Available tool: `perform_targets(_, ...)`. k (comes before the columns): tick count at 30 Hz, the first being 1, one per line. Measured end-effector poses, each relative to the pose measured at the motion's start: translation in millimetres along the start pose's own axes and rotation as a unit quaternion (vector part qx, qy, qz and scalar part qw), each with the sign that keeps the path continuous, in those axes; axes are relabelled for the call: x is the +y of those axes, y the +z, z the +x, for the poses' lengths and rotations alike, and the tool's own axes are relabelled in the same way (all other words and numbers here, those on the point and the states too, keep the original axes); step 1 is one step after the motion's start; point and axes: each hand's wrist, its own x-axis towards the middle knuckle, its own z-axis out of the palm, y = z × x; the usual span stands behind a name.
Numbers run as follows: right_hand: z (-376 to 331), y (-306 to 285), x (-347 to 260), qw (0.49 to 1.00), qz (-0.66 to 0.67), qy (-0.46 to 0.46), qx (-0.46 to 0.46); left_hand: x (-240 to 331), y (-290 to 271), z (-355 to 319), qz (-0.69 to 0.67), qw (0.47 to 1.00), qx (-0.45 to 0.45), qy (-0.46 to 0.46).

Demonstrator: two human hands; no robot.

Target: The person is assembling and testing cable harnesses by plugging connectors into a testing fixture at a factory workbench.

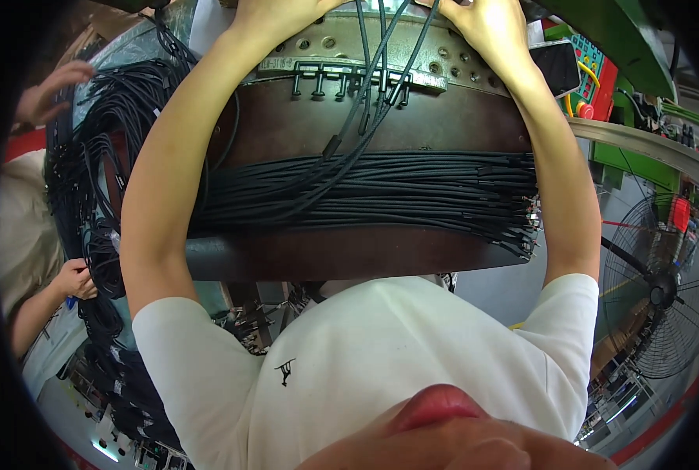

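Fingers (449, 8) cropped, I can't tell their hold; left hand (283, 14) and right hand (487, 17) probably position cables (378, 119); next needs alignment.

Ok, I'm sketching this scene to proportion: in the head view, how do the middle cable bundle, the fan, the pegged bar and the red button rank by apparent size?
1. Middle cable bundle
2. Fan
3. Pegged bar
4. Red button

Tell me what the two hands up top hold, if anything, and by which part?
Can't tell: the left hand and right hand, near black cables, leave the picture's top.
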Motion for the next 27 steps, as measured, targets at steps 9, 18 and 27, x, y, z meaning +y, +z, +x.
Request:
perform_targets(9,4,-10,-9,0.998,0.038,-0.026,-0.037,-20,12,-6,0.058,0.997,0.019,0.053)
perform_targets(18,-36,-29,18,0.86,0.352,-0.31,0.202,47,-61,-36,0.031,0.998,0.033,0.049)
perform_targets(27,-334,-97,111,0.936,0.054,0.249,0.244,139,-97,-302,-0.168,0.843,-0.409,-0.306)
